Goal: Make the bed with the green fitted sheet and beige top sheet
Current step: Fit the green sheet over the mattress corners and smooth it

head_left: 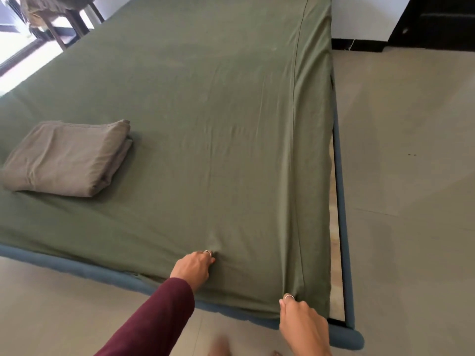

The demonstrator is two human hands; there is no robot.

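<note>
While the green fitted sheet (pixel 205 104) lies stretched over the whole mattress, I grip it along the near edge: my left hand (pixel 194 269) has its fingers curled into a small bunch of cloth partway along that edge, and my right hand (pixel 300 319) pinches a gathered fold at the near right corner, beside the seam running up the bed. Creases fan out from both grips. Folded in a neat stack, the beige top sheet (pixel 66 158) rests on the green sheet at the left. Round the mattress runs the blue bed frame (pixel 343 201), on a pale tiled floor (pixel 411 176).
</note>
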